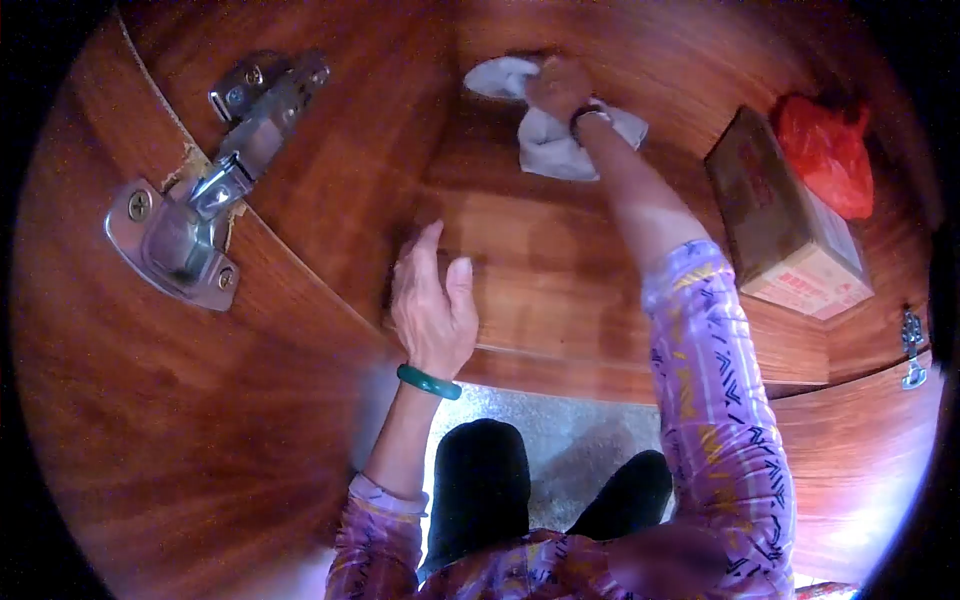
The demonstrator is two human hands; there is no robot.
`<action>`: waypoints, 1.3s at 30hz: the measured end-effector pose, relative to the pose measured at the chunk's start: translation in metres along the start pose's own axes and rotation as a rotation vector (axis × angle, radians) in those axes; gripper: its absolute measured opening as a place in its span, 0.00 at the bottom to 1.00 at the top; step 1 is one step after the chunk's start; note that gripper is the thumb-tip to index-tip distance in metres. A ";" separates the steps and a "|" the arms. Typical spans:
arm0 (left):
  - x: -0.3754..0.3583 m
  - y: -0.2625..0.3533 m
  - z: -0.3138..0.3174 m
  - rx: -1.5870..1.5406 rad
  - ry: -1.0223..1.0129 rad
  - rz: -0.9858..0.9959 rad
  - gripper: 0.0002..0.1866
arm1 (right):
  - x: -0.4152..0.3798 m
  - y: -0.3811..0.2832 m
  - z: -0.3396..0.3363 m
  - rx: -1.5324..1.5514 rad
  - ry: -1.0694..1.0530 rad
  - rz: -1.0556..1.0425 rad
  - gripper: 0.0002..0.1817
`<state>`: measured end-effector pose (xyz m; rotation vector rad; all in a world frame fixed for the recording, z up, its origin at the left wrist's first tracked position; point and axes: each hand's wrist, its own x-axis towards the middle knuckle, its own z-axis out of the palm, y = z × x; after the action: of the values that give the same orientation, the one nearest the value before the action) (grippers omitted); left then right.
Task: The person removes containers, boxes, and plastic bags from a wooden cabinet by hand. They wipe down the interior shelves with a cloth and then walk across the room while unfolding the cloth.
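Note:
Deep inside a wooden cabinet point(540, 270), my right hand point(560, 88) is closed on a white cloth point(565, 145). Parts of the cloth spread out on both sides of the hand, against the cabinet's back area. My left hand point(435, 305) is empty, with its fingers apart, near the cabinet's left side and front edge. A green bangle point(429, 382) circles the left wrist.
A cardboard box point(780, 220) stands at the right inside the cabinet, with a red plastic bag point(828, 150) beside it. A large metal hinge point(190, 230) joins the open door at the left. Another hinge point(911, 350) is at the far right.

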<state>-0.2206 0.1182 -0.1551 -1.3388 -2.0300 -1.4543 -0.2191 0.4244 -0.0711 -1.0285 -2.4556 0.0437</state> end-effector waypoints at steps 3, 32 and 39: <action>-0.001 0.002 -0.003 0.027 -0.005 0.005 0.21 | 0.011 -0.021 0.044 -0.005 -0.054 0.077 0.15; 0.002 -0.006 -0.005 0.045 0.007 0.019 0.22 | 0.023 -0.045 0.054 -0.173 -0.218 -0.030 0.19; 0.005 -0.002 -0.004 0.056 -0.025 0.023 0.21 | 0.008 -0.057 0.042 -0.124 -0.252 -0.317 0.16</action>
<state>-0.2258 0.1168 -0.1510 -1.3602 -2.0483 -1.3667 -0.2807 0.3955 -0.0934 -0.7056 -2.8554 -0.0888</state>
